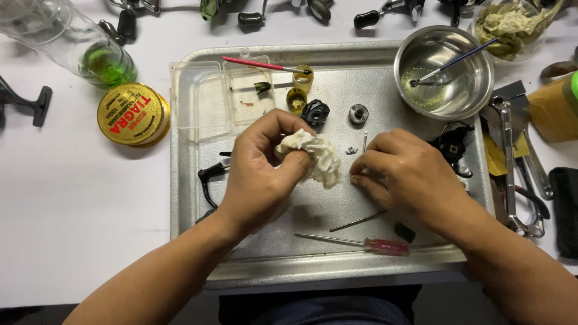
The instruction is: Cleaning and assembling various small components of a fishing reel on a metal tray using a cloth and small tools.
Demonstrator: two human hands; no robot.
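My left hand [262, 171] is closed around a crumpled cream-coloured cloth [319, 157] over the middle of a metal tray [192, 198]. My right hand [403, 174] rests on the tray just right of the cloth, fingertips pinched together at the cloth's edge; what they hold is hidden. Small metal parts lie just above the hands: a tiny piece [351, 150], a thin pin [365, 141], a round grey part [358, 114] and a black part [315, 113].
On the tray lie a red-handled screwdriver [367, 244], a thin rod [359, 221], a clear plastic box [223, 96], a red brush [265, 65] and a steel bowl [444, 72] with a brush. A yellow round tin [131, 114] and a clear bottle [72, 45] stand left; pliers [518, 174] lie right.
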